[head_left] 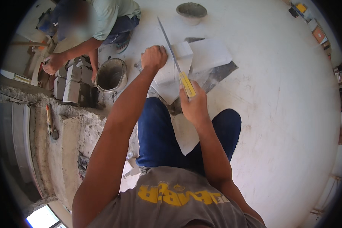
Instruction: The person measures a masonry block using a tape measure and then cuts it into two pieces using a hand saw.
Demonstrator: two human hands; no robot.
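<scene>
My right hand [195, 104] grips the yellow handle of a handsaw [187, 84]. The long thin blade slants away and to the left, over a white lightweight block [166, 78]. On the left part of this block my left hand [154, 57] presses down with curled fingers, holding it. How deep the blade sits in the block is hard to make out. Another white block [211, 54] lies just to the right, over a dark sheet [222, 71]. My knees are bent on the near side of the sawn block.
At the upper left a co-worker [116, 19] crouches beside stacked white blocks [73, 83]. A mortar-stained bucket [111, 75] stands between us, and a grey basin [192, 12] sits farther off. A tool with an orange handle [49, 117] lies on the rough ledge at left.
</scene>
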